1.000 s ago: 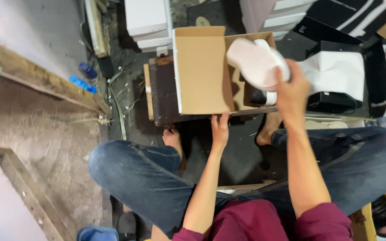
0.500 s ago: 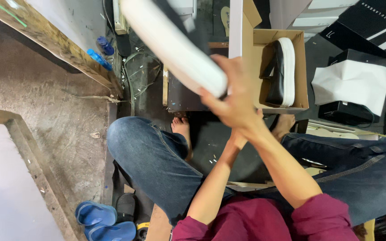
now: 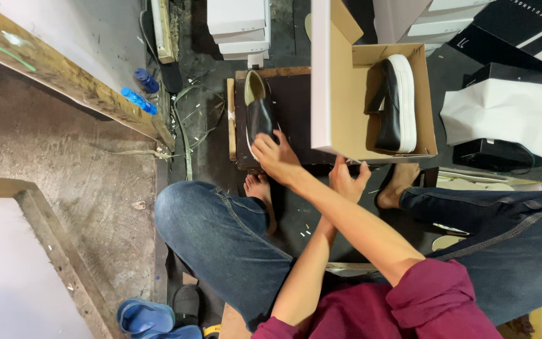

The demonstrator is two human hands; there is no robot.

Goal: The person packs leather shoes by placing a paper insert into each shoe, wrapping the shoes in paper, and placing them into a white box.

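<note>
My right hand reaches across to the left and grips the heel end of a black slip-on shoe with a white sole, which lies on a dark wooden board. My left hand holds the near edge of an open cardboard shoe box. The box stands on the board with its lid raised. Inside it, a second black shoe with a thick white sole lies on its side. My arms are crossed over my knees.
White boxes are stacked behind the board, with more white and black boxes at the back right. White wrapping paper lies on a black box at right. Blue bottles sit by a wooden beam at left. Blue sandals lie near my knee.
My right hand carried the shoe from the box, up past the camera, and set it down on the board at left. My left hand moved to the box's near edge.
</note>
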